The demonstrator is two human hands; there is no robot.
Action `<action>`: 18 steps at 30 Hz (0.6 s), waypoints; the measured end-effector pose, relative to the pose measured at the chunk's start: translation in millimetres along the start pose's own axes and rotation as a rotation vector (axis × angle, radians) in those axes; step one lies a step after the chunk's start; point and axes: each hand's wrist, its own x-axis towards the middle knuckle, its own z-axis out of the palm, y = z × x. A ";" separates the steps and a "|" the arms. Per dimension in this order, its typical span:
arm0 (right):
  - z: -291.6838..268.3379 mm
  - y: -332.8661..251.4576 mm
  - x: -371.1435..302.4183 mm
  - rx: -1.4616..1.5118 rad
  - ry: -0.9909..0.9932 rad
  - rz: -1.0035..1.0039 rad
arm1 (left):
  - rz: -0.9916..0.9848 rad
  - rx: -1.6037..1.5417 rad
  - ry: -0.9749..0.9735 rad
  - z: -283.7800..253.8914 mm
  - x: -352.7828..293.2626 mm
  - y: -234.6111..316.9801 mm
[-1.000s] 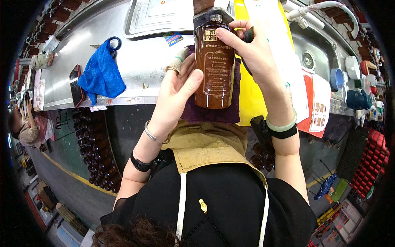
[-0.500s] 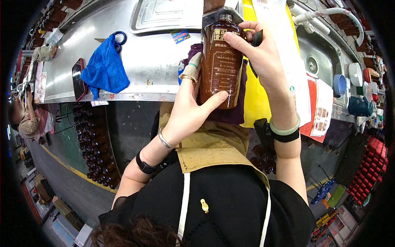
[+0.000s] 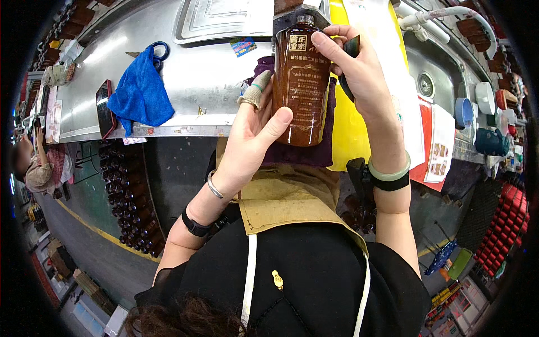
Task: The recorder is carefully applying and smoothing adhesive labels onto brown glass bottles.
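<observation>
A flat-sided brown glass bottle with gold print and a threaded neck tilts over a purple cloth at the table's front edge. My left hand is along its lower left side, the thumb over the front near the base. A pale finger cot covers one fingertip, which points away from the glass. At the upper right shoulder, my right hand grips the bottle between thumb and fingers. That hand also holds a slim black tool, its kind partly hidden by the palm.
A blue cloth with blue-handled scissors and a phone lie on the steel table at left. A metal tray lies beyond. Yellow sheeting runs beside a sink at right. Another person sits far left.
My left thumb has lifted and slid left toward the bottle's edge, and the left hand has shifted slightly left. The bottle has turned a little. My right hand stays at the shoulder.
</observation>
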 end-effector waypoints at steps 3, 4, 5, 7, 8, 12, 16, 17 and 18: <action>0.3 0.2 2.0 -0.051 0.016 -0.046 | 0.090 0.182 -0.038 -5.8 -1.5 -13.0; -0.2 1.2 2.1 -0.054 0.018 -0.060 | 0.138 0.271 -0.062 -5.9 -1.9 -17.2; -1.0 2.1 1.5 -0.048 0.016 -0.052 | 0.187 0.361 -0.086 -5.3 -1.9 -19.4; -1.1 2.8 0.8 -0.037 0.003 -0.039 | 0.189 0.388 -0.084 -4.2 -2.0 -19.3; -1.2 2.8 0.3 -0.050 -0.001 -0.047 | 0.190 0.402 -0.083 -3.6 -1.9 -18.6; -0.2 -1.0 -3.7 -0.051 -0.004 -0.063 | 0.092 0.207 -0.013 6.1 -2.4 -12.5; -0.7 -1.7 -3.5 -0.069 -0.015 -0.053 | 0.133 0.285 -0.003 4.6 -2.4 -14.9; -0.9 -1.5 -3.4 -0.055 -0.016 -0.055 | 0.144 0.308 -0.002 2.3 -2.2 -18.2; -0.5 -0.4 -3.0 -0.043 -0.019 -0.058 | 0.139 0.296 -0.003 2.3 -2.1 -18.3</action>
